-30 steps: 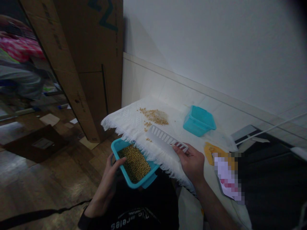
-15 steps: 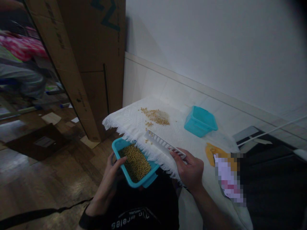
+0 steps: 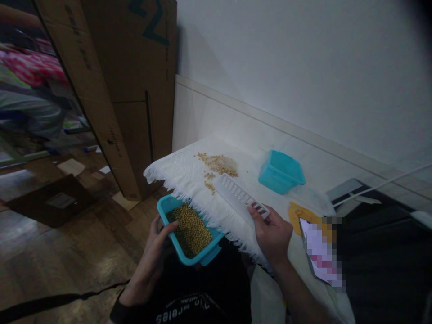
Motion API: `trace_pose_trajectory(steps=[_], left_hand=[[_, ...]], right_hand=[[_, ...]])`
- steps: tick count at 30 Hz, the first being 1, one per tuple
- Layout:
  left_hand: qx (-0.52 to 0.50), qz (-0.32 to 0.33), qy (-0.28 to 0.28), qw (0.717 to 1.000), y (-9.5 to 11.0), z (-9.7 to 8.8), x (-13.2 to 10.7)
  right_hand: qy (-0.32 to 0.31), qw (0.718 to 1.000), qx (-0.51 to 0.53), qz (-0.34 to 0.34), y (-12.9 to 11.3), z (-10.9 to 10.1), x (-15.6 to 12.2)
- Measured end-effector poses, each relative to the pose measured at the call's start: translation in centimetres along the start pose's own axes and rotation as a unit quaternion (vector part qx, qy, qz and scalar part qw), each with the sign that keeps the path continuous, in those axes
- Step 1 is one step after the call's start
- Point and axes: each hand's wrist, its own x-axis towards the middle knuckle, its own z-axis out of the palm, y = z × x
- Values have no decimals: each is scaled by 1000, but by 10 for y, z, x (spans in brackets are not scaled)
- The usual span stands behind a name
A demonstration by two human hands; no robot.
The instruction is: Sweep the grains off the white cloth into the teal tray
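My left hand [image 3: 153, 256] grips the near left rim of a teal plastic bin [image 3: 205, 254] filled with tan beans [image 3: 191, 230], held just under the fringed front edge of a white cloth [image 3: 178, 173]. My right hand [image 3: 272, 234] is closed on one end of a white slotted plastic scraper [image 3: 236, 193] that lies flat on the cloth, its far end beside a few loose beans [image 3: 209, 185]. A larger heap of beans [image 3: 219, 164] sits further back on the cloth.
A second teal bin [image 3: 281, 172] stands tilted on the cloth to the right. A yellow object [image 3: 297, 213] and a blurred-out card lie near my right wrist. Tall cardboard boxes [image 3: 111, 81] stand left of the table. Wooden floor below left.
The scraper has moved away from the cloth's front edge, back toward the bean heap. My left hand and the bin have stayed put.
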Motion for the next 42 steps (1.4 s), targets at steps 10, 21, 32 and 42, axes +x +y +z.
trace_pose_trajectory(steps=[10, 21, 32, 42], left_hand=[[-2, 11, 8, 1000, -2, -1, 4], [-7, 15, -2, 1000, -3, -2, 2], [2, 2, 4, 1000, 1, -1, 2], [4, 10, 4, 1000, 0, 0, 0]], right_hand=[[-31, 999, 23, 6, -5, 1, -5], [-46, 998, 38, 10, -12, 1, -4], [-25, 1000, 4, 1, -12, -7, -17], [-33, 999, 26, -26, -15, 0, -17]])
